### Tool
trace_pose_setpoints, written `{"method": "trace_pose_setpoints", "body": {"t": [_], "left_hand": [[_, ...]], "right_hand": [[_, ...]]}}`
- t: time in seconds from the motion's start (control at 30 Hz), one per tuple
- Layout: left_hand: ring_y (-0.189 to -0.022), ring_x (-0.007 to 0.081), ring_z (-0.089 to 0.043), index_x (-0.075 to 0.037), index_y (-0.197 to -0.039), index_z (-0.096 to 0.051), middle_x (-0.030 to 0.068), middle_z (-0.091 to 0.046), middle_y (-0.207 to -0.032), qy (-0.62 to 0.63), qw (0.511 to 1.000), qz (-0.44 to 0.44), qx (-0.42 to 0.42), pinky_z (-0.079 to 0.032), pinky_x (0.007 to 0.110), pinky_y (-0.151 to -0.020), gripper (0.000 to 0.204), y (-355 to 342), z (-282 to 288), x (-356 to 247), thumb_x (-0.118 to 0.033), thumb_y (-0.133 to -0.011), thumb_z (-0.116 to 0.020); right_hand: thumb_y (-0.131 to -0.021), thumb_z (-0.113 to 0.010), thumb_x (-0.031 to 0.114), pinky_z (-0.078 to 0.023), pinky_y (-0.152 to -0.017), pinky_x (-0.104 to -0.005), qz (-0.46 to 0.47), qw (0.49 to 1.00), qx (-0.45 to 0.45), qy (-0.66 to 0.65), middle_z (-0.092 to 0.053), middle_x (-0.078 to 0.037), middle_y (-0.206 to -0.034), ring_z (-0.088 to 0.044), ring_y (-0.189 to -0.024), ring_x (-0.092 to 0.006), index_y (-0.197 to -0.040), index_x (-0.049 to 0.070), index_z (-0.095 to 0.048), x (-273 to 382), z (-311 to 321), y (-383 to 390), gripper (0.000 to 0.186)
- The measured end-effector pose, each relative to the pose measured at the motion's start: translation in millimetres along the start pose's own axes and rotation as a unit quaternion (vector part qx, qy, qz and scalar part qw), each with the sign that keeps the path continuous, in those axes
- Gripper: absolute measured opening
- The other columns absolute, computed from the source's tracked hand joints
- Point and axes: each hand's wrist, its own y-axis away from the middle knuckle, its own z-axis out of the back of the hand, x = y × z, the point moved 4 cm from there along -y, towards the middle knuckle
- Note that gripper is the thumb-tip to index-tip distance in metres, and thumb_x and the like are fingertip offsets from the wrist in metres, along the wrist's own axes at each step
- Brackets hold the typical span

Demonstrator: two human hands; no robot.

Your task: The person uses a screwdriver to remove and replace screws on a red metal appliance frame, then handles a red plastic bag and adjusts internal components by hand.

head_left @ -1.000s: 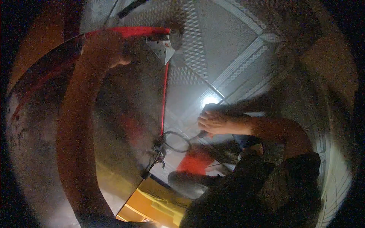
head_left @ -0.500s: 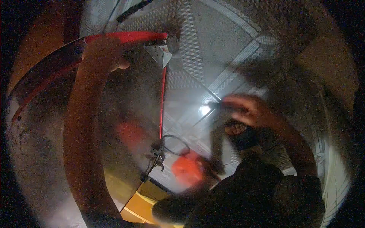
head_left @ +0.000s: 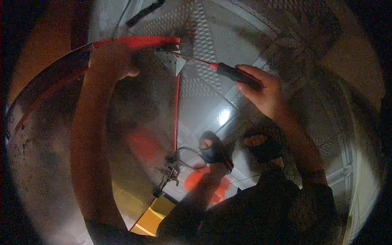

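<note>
My left hand [head_left: 110, 61] is wrapped over the red-edged rim [head_left: 151, 41] of a large dark, scuffed metal panel [head_left: 134, 106], left of a metal corner bracket [head_left: 169, 63]. My right hand [head_left: 261, 87] grips a screwdriver [head_left: 230, 73] with a black-and-red handle; its shaft points left, with the tip at the bracket. A thin red edge [head_left: 176, 114] runs down from the bracket to a dark metal fitting [head_left: 171, 171], from which a black cable loop [head_left: 188, 166] curves right.
Patterned tile floor [head_left: 220, 36] surrounds the panel. My feet in dark sandals [head_left: 212, 151] are below my right hand, by a red object [head_left: 194, 179]. A yellow lit surface [head_left: 153, 214] is at the bottom, and a dark bar [head_left: 145, 12] lies beyond the panel.
My right hand has moved up and left, bringing the screwdriver to the bracket. My left hand stays on the rim. A sandalled foot has come into clearer view beside the cable loop.
</note>
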Motion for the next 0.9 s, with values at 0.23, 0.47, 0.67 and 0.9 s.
{"method": "trace_pose_setpoints", "body": {"t": [0.23, 0.47, 0.67, 0.9], "left_hand": [[-0.098, 0.0312, -0.063, -0.004, -0.106, -0.064, 0.0146, -0.065, -0.103, -0.026, 0.999, -0.030, -0.001, -0.052, 0.045, -0.083, 0.051, -8.3, -10.6, 5.8, -0.039, -0.070, -0.075], [-0.103, 0.0344, -0.058, -0.012, -0.115, -0.060, 0.0152, -0.063, -0.107, -0.013, 1.000, -0.021, -0.004, -0.045, 0.045, -0.090, 0.062, -7.1, -18.3, 17.3, -0.041, -0.062, -0.078], [-0.099, 0.0311, -0.062, -0.005, -0.109, -0.062, 0.0149, -0.064, -0.107, -0.004, 0.999, -0.032, 0.020, -0.051, 0.045, -0.083, 0.057, -11.8, -14.8, 19.1, -0.039, -0.067, -0.078], [-0.100, 0.0312, -0.062, -0.004, -0.105, -0.064, 0.0147, -0.065, -0.106, -0.022, 0.999, 0.019, 0.033, -0.051, 0.046, -0.083, 0.053, 9.2, 1.6, 15.7, -0.039, -0.068, -0.077]], "right_hand": [[-0.075, -0.073, 0.014, -0.051, -0.075, -0.0284, 0.035, 0.999, -0.021, -0.016, -0.067, -0.012, -0.097, -0.065, -0.084, -0.0171, -0.110, 0.002, -0.061, -9.3, -2.8, -0.7, 0.039], [-0.076, -0.072, 0.012, -0.050, -0.075, -0.0284, 0.010, 1.000, 0.002, 0.005, -0.068, -0.013, -0.097, -0.065, -0.085, -0.0172, -0.110, 0.002, -0.061, -7.4, -6.0, -7.0, 0.037], [-0.075, -0.073, 0.010, -0.050, -0.076, -0.0276, -0.002, 1.000, 0.006, -0.013, -0.067, -0.013, -0.099, -0.064, -0.084, -0.0160, -0.110, 0.002, -0.061, -4.0, -8.1, -9.2, 0.038], [-0.075, -0.072, 0.010, -0.050, -0.078, -0.0286, 0.026, 1.000, 0.004, -0.009, -0.066, -0.012, -0.099, -0.063, -0.087, -0.0180, -0.113, 0.004, -0.059, -5.0, -19.3, -9.8, 0.041]]}}
